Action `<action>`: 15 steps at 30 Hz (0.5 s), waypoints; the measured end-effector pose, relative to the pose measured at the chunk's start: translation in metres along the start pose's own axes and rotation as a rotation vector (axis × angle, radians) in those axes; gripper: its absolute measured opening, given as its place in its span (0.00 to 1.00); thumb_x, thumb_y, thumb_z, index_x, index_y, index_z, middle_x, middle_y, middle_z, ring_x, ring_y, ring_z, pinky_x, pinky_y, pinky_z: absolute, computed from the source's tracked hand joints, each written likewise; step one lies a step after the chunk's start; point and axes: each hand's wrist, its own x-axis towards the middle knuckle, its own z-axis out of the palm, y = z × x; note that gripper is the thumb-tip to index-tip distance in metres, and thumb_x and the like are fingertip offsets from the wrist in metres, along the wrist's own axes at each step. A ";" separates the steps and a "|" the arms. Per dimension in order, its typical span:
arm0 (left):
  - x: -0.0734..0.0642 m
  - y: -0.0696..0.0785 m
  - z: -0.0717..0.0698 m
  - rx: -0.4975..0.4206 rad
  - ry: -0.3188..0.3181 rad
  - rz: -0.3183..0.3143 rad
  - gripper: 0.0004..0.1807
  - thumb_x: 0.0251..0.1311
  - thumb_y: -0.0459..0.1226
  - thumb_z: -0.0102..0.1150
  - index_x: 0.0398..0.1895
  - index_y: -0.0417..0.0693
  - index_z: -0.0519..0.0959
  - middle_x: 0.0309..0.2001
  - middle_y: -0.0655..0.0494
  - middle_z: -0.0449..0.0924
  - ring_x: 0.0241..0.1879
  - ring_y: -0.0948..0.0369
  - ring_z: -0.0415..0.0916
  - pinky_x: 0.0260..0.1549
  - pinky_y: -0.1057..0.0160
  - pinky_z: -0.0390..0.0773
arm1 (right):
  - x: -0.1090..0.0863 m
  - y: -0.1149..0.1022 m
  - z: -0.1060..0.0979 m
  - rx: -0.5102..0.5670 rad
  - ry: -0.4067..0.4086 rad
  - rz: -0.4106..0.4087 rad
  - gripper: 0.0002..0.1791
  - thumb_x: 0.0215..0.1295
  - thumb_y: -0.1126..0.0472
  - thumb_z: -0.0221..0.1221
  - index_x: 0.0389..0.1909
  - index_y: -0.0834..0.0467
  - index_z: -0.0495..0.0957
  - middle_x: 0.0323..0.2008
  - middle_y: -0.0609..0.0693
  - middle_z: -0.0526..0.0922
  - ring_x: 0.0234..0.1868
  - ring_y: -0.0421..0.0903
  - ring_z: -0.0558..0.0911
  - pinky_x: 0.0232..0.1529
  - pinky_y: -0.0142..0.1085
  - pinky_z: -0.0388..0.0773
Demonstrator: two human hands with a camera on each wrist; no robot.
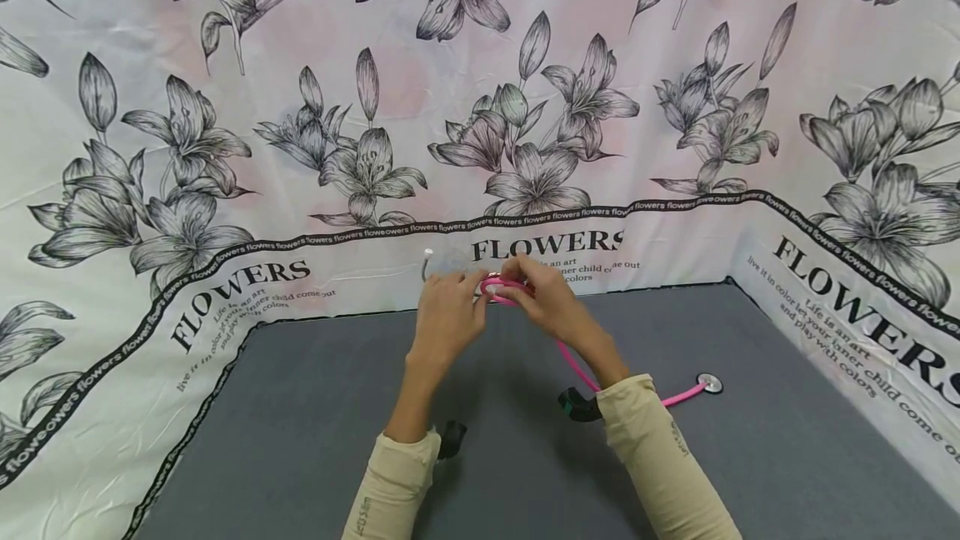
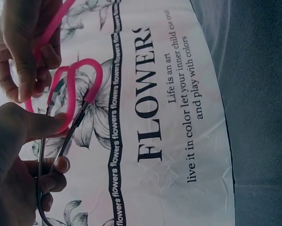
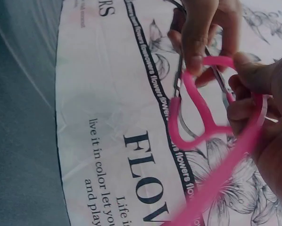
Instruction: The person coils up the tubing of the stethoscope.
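A pink stethoscope [image 1: 576,367] is raised between both hands over the grey table. My left hand [image 1: 448,311] grips the metal ear tubes [image 2: 62,149], its thumb pressed on a pink loop of tubing [image 2: 97,75] in the left wrist view. One pale ear tip [image 1: 428,253] sticks up beyond the left fingers. Close on the right, my right hand [image 1: 551,298] pinches the pink tubing near the fork, where the tubing curls in loops [image 3: 197,101]. From there the tube runs down past the right wrist to the round metal chest piece [image 1: 708,383] lying on the table.
The grey table [image 1: 322,415] spreads beneath the hands. A white sheet with flower prints and lettering [image 1: 375,261] stands behind it and along both sides. Black pieces [image 1: 579,405] hang at the wrists, below the cream sleeves [image 1: 660,440].
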 end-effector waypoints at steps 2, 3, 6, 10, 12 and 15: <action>0.000 -0.002 0.000 -0.002 0.010 -0.029 0.14 0.66 0.42 0.66 0.54 0.54 0.85 0.38 0.51 0.90 0.40 0.51 0.87 0.42 0.52 0.78 | 0.001 0.001 -0.001 -0.002 -0.008 -0.042 0.12 0.62 0.74 0.68 0.44 0.65 0.79 0.37 0.56 0.84 0.31 0.43 0.78 0.33 0.31 0.78; 0.000 -0.003 -0.001 -0.008 0.013 -0.038 0.14 0.66 0.42 0.66 0.53 0.55 0.85 0.37 0.50 0.90 0.40 0.51 0.87 0.41 0.52 0.78 | 0.001 0.001 -0.001 0.007 -0.015 -0.061 0.12 0.61 0.76 0.68 0.44 0.65 0.80 0.38 0.57 0.84 0.32 0.44 0.80 0.34 0.32 0.80; 0.000 -0.004 0.001 -0.025 0.015 -0.041 0.14 0.65 0.40 0.66 0.53 0.55 0.85 0.35 0.50 0.89 0.38 0.51 0.86 0.40 0.52 0.77 | 0.002 0.001 0.000 0.021 -0.026 -0.118 0.13 0.61 0.77 0.68 0.45 0.65 0.82 0.41 0.57 0.84 0.35 0.48 0.83 0.37 0.35 0.82; 0.001 -0.003 0.004 -0.024 0.017 -0.009 0.13 0.67 0.39 0.64 0.53 0.55 0.85 0.36 0.51 0.89 0.39 0.52 0.86 0.41 0.52 0.78 | 0.002 -0.001 0.001 0.002 0.003 -0.135 0.12 0.61 0.76 0.68 0.44 0.65 0.84 0.41 0.58 0.84 0.37 0.49 0.84 0.39 0.36 0.83; 0.001 -0.001 0.004 -0.019 0.017 0.003 0.12 0.67 0.39 0.63 0.53 0.55 0.85 0.35 0.52 0.88 0.40 0.53 0.86 0.42 0.52 0.78 | 0.002 -0.001 0.000 -0.014 0.035 -0.121 0.12 0.59 0.76 0.69 0.44 0.65 0.86 0.40 0.58 0.83 0.37 0.49 0.83 0.38 0.35 0.82; 0.000 0.000 0.004 -0.018 0.021 0.011 0.12 0.67 0.39 0.64 0.52 0.56 0.85 0.33 0.53 0.87 0.38 0.54 0.85 0.43 0.53 0.77 | 0.001 0.000 -0.003 -0.028 0.072 -0.105 0.12 0.58 0.77 0.69 0.43 0.65 0.87 0.39 0.57 0.82 0.36 0.48 0.82 0.37 0.34 0.80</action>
